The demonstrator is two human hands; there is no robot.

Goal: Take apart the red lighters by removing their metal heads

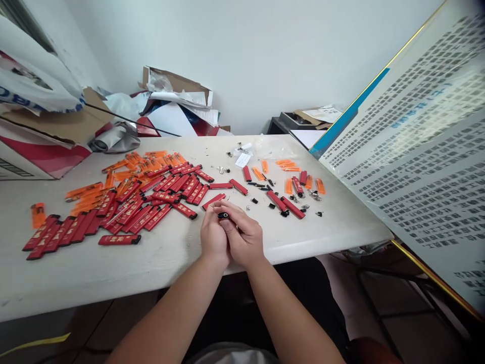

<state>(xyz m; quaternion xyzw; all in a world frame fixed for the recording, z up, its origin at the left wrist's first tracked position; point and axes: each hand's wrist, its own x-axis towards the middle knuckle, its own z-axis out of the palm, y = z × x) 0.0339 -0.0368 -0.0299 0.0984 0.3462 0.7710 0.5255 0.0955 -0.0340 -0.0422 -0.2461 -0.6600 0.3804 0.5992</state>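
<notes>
Your left hand (212, 235) and right hand (245, 237): together, fingers closed around one black-ended lighter (223, 216), seemingly, its body mostly hidden, over the tabletop (162, 273) near edge. To your left: red lighters (166, 197), piled beside orange lighters (149, 165). To your right: scattered black parts (254, 200).
</notes>
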